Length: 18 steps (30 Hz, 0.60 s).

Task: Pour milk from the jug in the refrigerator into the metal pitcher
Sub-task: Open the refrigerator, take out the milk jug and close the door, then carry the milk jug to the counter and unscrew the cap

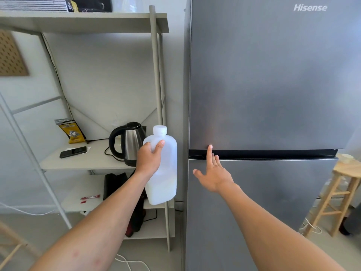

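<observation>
My left hand [149, 158] grips a translucent white plastic milk jug [163, 178] by its handle, upright, with its white cap on, left of the grey refrigerator [263, 85]. Both refrigerator doors are closed. My right hand [212, 171] is open with fingers spread, its index fingertip touching the lower edge of the upper door at the dark gap between the doors. No metal pitcher is in view.
A grey shelf unit [154, 75] stands left of the refrigerator. On its middle shelf sit a steel electric kettle [130, 143], a phone [73, 151] and a yellow bag [71, 132]. A wooden stool [336, 194] stands at the right.
</observation>
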{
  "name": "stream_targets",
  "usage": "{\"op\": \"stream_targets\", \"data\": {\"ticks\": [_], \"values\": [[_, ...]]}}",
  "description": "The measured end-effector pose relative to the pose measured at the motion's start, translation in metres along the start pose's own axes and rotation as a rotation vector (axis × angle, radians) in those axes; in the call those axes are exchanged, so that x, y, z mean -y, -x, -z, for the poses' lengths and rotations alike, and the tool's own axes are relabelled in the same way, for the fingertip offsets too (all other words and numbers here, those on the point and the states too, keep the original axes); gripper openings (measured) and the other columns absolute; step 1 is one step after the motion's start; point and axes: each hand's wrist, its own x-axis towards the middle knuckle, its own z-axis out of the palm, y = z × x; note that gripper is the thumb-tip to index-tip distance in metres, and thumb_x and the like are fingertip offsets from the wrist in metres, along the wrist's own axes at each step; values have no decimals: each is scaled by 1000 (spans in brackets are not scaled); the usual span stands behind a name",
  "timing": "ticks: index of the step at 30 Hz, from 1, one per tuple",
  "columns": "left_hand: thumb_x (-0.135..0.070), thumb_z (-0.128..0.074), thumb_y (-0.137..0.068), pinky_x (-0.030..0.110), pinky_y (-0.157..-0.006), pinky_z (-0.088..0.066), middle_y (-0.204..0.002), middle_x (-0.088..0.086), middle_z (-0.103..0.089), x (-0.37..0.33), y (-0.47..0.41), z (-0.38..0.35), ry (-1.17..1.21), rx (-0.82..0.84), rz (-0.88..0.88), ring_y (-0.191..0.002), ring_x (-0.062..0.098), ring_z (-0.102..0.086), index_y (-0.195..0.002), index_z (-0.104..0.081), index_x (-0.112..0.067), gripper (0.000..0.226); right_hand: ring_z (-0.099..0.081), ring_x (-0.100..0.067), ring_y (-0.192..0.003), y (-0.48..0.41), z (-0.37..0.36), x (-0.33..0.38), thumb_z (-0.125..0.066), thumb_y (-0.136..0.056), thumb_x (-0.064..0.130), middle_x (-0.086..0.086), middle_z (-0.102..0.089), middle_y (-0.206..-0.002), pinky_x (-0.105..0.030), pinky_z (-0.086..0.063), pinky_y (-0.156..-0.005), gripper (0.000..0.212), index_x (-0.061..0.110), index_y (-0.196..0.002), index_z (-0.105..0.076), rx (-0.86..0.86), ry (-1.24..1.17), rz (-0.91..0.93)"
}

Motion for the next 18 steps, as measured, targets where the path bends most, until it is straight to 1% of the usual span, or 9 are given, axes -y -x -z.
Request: {"op": "stream_targets", "data": {"ticks": [2, 3, 6, 7, 9, 12, 14, 16, 18], "values": [[-53, -54, -93, 34, -58, -40, -67, 13, -49, 4, 3, 4, 21, 9, 20, -61, 23, -46, -73, -45, 2, 59, 7, -8, -149, 4, -2, -1, -41, -95, 53, 11, 4, -162, -34, -48, -76, 89, 36, -145, 31, -25, -118, -2], [-54, -54, -93, 34, -58, -40, -67, 13, -49, 5, 4, 5, 25, 14, 30, -61, 23, -47, -76, -46, 8, 64, 5, -7, -148, 7, -4, -1, -42, -95, 52, 13, 5, -162, -35, -47, -77, 87, 36, -148, 25, -38, -168, -8], [-53, -54, -93, 35, -60, -41, -67, 13, -49, 9, 15, 5, 26, 26, 64, -61, 23, -47, -83, -49, 12, 67, -14, -12, -148, 23, -22, 3, -49, -95, 51, 14, 11, -162, -39, -42, -101, 82, 25, -154, 2, -4, -375, -26], [-53, -54, -93, 35, -60, -41, -67, 13, -49, 10, 19, 4, 15, 32, 69, -61, 23, -47, -83, -50, 12, 66, -22, -16, -146, 30, -31, 6, -52, -94, 49, 11, 6, -162, -40, -36, -107, 82, 23, -155, -4, 35, -469, -32], [-55, -53, -91, 35, -61, -42, -67, 13, -50, 11, 28, 3, 1, 36, 71, -61, 24, -48, -82, -50, 11, 67, -27, -21, -144, 44, -52, 15, -58, -92, 48, 3, -11, -162, -40, -31, -113, 82, 21, -154, -12, 146, -599, -48], [-58, -53, -88, 36, -63, -44, -66, 13, -52, 10, 42, 2, 22, 21, 93, -60, 24, -50, -80, -50, 9, 67, -41, -20, -136, 56, -78, 32, -64, -88, 47, 2, -36, -151, -39, -40, -109, 75, 21, -149, -28, 236, -688, -44], [-49, -56, -94, 33, -63, -43, -65, 12, -54, 6, 51, 2, 33, 7, 116, -58, 22, -52, -78, -51, 2, 54, -53, -15, -120, 61, -87, 40, -69, -84, 44, 3, -51, -136, -35, -48, -99, 67, 22, -139, -39, 240, -763, -48], [-44, -57, -95, 31, -61, -42, -62, 11, -54, 0, 59, 3, 35, 3, 118, -54, 21, -53, -78, -52, 0, 48, -57, -14, -112, 66, -92, 45, -74, -76, 45, 4, -54, -126, -36, -52, -93, 70, 24, -134, -42, 214, -827, -67], [-44, -58, -95, 30, -60, -42, -62, 11, -54, -7, 67, 4, 12, -8, 117, -54, 21, -53, -80, -53, 1, 48, -57, -15, -112, 69, -94, 47, -75, -65, 52, 6, -54, -125, -40, -53, -92, 79, 27, -132, -42, 204, -850, -59]]}}
